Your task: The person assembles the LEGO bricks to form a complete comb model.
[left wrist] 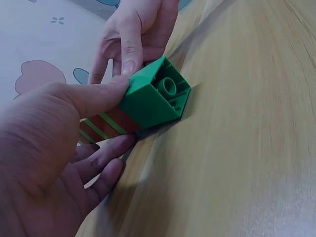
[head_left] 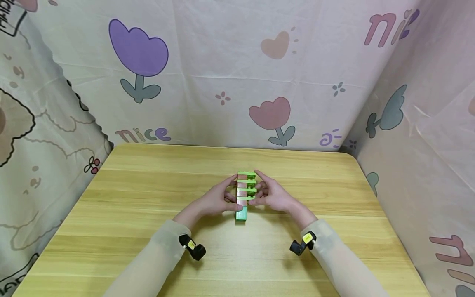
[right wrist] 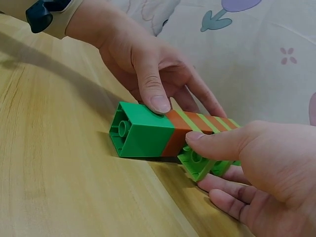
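A stack of toy building blocks [head_left: 241, 186] lies along the tabletop, between both hands. Its near end is a green block [right wrist: 145, 131], whose hollow underside with a round tube shows in both wrist views. Beyond it, orange-brown blocks [right wrist: 174, 136] alternate with thin light green plates [head_left: 252, 182] that stick out to the right. My left hand [head_left: 214, 199] grips the stack from the left, its thumb on top near the green block and its fingers along the far side. From the right, my right hand [head_left: 276, 195] holds the stack by the protruding plates, thumb near the closest plate.
The wooden table [head_left: 111, 231] extends around the hands. A printed cloth [head_left: 208, 49] hangs behind it and along both sides. Small black cameras [head_left: 198, 251] are strapped to both sleeves.
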A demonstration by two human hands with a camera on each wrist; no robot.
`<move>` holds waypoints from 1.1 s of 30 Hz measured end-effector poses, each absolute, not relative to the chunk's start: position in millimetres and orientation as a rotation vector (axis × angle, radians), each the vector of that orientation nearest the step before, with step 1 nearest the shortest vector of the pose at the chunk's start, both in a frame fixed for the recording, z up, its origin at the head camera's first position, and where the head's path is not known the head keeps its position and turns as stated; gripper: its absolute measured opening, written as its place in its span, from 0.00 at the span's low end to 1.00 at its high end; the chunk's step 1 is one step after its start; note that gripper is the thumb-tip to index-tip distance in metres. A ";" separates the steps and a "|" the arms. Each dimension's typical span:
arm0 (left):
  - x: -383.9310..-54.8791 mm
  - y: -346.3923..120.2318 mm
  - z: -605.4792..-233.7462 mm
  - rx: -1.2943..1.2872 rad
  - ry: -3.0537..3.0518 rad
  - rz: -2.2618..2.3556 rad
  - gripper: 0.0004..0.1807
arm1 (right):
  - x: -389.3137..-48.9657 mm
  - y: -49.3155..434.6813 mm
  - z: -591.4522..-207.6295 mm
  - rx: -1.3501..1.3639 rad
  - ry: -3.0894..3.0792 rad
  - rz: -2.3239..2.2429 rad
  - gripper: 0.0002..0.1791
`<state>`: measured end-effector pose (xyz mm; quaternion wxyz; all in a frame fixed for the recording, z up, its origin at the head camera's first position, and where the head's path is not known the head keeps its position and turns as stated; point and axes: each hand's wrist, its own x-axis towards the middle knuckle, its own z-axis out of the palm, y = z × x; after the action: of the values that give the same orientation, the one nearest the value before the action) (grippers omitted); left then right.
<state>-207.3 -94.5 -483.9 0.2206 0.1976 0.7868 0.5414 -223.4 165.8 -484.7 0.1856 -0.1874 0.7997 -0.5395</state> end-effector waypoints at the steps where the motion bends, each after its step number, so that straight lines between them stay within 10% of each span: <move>1: -207.2 -94.3 -483.1 0.539 2.177 1.495 0.62 | -223.5 165.7 -484.7 -0.525 2.252 -1.520 0.63; 33: -210.9 -89.9 -484.1 0.486 2.220 1.454 0.63 | -227.2 164.3 -486.2 -0.413 2.177 -1.568 0.61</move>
<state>-210.9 -89.9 -484.1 0.2199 0.1759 0.8027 0.5257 -227.2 164.3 -486.2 0.2120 -0.1487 0.7838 -0.5645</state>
